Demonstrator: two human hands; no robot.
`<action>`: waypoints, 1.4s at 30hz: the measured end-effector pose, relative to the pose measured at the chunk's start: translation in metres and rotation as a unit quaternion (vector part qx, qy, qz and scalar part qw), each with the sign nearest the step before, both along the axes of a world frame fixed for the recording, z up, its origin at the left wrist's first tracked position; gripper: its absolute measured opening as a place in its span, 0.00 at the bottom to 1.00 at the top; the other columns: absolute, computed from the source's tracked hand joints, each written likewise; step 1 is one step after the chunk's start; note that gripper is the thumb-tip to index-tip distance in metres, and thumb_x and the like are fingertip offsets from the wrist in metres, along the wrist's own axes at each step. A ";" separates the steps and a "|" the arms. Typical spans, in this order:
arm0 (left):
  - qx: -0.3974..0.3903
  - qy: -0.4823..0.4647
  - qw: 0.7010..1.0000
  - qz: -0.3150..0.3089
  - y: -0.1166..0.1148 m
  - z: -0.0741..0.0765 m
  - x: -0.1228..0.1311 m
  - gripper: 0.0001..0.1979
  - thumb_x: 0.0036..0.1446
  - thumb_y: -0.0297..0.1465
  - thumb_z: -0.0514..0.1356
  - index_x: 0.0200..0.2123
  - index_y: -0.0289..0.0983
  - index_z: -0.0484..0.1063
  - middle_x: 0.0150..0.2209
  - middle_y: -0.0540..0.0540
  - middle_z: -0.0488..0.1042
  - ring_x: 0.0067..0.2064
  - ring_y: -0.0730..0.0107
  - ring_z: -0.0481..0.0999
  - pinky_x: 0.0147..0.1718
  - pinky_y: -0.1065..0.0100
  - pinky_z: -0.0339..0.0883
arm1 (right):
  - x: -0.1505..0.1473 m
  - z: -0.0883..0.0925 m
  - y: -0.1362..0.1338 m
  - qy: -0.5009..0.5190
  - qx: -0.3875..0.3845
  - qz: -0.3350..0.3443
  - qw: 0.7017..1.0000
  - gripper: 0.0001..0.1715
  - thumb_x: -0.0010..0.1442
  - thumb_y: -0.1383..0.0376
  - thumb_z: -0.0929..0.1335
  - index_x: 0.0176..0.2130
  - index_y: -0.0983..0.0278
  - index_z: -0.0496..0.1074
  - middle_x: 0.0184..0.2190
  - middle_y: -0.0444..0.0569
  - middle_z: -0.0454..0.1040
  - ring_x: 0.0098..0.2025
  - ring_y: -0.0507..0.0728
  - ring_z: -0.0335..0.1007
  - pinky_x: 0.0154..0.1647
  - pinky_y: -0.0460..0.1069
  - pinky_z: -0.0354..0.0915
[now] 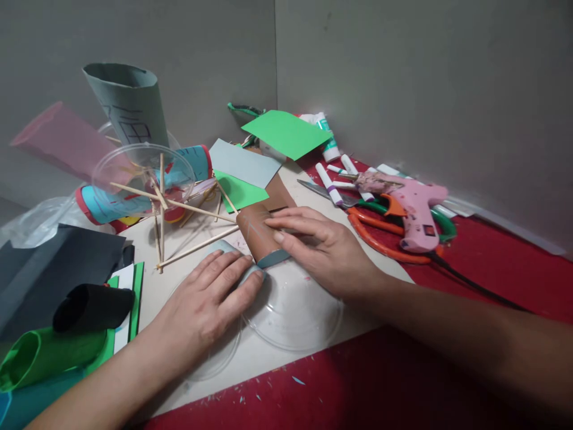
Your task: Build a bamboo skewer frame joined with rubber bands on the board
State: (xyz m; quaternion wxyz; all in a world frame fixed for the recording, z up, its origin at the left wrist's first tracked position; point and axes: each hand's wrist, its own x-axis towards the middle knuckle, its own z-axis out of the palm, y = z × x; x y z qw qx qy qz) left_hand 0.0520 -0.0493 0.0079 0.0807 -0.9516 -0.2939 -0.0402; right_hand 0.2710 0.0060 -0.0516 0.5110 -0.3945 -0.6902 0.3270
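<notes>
Plain grey walls (403,71) fill the upper frame, meeting in a corner at top centre. Red tabletop (492,269) across lower right. Dim, even light.

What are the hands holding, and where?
A brown paper roll. The right hand presses its side; the left hand presses the blue paper at its near end.

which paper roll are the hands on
The brown roll with a pale blue band: the right hand lies on it, the left hand at its banded end. The blue roll, black roll and green roll lie untouched further left.
</notes>
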 end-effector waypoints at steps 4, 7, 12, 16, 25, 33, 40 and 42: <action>0.001 -0.004 1.000 0.002 0.000 -0.001 -0.001 0.19 0.64 0.24 0.48 0.57 0.32 0.63 0.57 0.33 0.66 0.60 0.55 0.63 0.57 0.50 0.61 | 0.001 -0.001 0.000 0.002 0.020 0.006 1.000 0.12 0.61 0.67 0.66 0.44 0.60 0.77 0.46 0.51 0.73 0.50 0.57 0.70 0.50 0.52 0.68; 0.005 -0.006 1.000 0.002 0.000 -0.001 -0.001 0.19 0.64 0.24 0.48 0.57 0.32 0.63 0.57 0.33 0.65 0.60 0.55 0.63 0.57 0.50 0.61 | 0.001 -0.001 0.000 -0.015 0.039 0.006 0.999 0.13 0.62 0.67 0.66 0.44 0.60 0.77 0.46 0.52 0.73 0.49 0.58 0.70 0.50 0.53 0.69; 0.011 -0.003 1.000 0.011 0.000 -0.002 0.001 0.19 0.65 0.24 0.47 0.57 0.34 0.63 0.56 0.35 0.66 0.59 0.57 0.64 0.57 0.50 0.62 | 0.000 -0.001 0.000 -0.052 0.069 0.004 0.996 0.14 0.62 0.66 0.66 0.46 0.62 0.76 0.46 0.54 0.73 0.50 0.59 0.70 0.51 0.56 0.68; 0.005 0.003 1.000 0.015 0.000 -0.001 0.001 0.19 0.65 0.25 0.47 0.57 0.33 0.64 0.56 0.35 0.66 0.59 0.57 0.64 0.57 0.49 0.61 | 0.000 0.001 -0.002 -0.067 0.070 -0.008 0.995 0.14 0.61 0.67 0.65 0.46 0.63 0.76 0.47 0.55 0.73 0.50 0.60 0.70 0.52 0.57 0.67; -0.001 -0.004 1.000 0.012 0.001 -0.001 0.001 0.19 0.64 0.24 0.49 0.57 0.33 0.64 0.56 0.34 0.66 0.60 0.55 0.64 0.58 0.50 0.61 | 0.001 0.004 -0.002 -0.086 0.113 -0.006 0.990 0.12 0.61 0.68 0.65 0.42 0.61 0.77 0.44 0.53 0.75 0.50 0.59 0.70 0.52 0.57 0.67; -0.001 -0.001 1.000 0.018 0.001 0.000 0.001 0.20 0.64 0.24 0.48 0.59 0.34 0.61 0.57 0.35 0.66 0.60 0.58 0.64 0.58 0.50 0.61 | -0.002 0.002 -0.006 -0.131 0.141 -0.012 0.981 0.17 0.54 0.62 0.71 0.45 0.62 0.74 0.47 0.56 0.73 0.51 0.64 0.68 0.51 0.60 0.66; 0.001 -0.018 1.000 0.019 0.000 0.001 0.003 0.20 0.63 0.26 0.51 0.58 0.32 0.62 0.55 0.34 0.68 0.59 0.56 0.66 0.56 0.49 0.63 | -0.002 0.004 -0.008 -0.153 0.132 -0.015 0.979 0.17 0.54 0.63 0.70 0.46 0.61 0.73 0.48 0.55 0.73 0.52 0.64 0.68 0.51 0.60 0.67; 0.002 -0.020 1.000 0.017 0.000 0.001 0.004 0.20 0.63 0.28 0.52 0.58 0.32 0.62 0.55 0.34 0.68 0.58 0.55 0.66 0.56 0.48 0.63 | -0.002 0.004 -0.007 -0.156 0.131 -0.012 0.979 0.18 0.54 0.63 0.70 0.46 0.60 0.73 0.48 0.55 0.73 0.52 0.64 0.68 0.51 0.60 0.67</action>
